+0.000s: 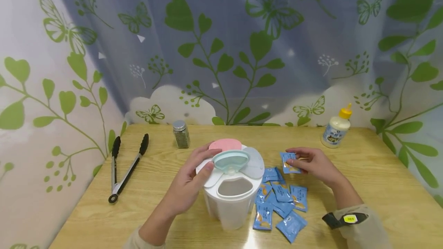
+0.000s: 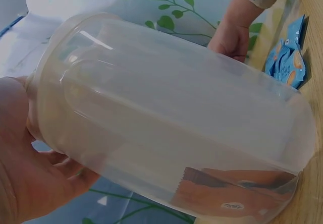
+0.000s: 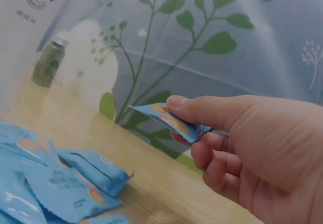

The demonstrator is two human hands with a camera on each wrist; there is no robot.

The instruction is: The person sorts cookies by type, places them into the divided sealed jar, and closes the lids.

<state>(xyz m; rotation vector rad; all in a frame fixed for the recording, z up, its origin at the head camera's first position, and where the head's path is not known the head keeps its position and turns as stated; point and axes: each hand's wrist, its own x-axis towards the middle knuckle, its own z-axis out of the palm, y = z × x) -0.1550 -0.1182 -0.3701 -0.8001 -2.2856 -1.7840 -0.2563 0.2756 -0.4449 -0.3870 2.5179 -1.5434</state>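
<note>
Right hand point(image 1: 320, 166) pinches one packet point(image 1: 286, 162) — left hand point(image 1: 185, 187) grips the container point(image 1: 233, 212) at the lid point(image 1: 254, 162).
Packet off the table point(image 1: 173, 222), right of the container, near the pile point(image 1: 282, 193) — teal flap point(image 1: 232, 160) up.

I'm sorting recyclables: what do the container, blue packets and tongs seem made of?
Container: smooth, translucent, probably plastic; an orange packet shows through.
Blue packets: likely glossy plastic film, creased and showing glints.
Tongs: silvery arms, probably metal; dull black tips, perhaps silicone.
</note>
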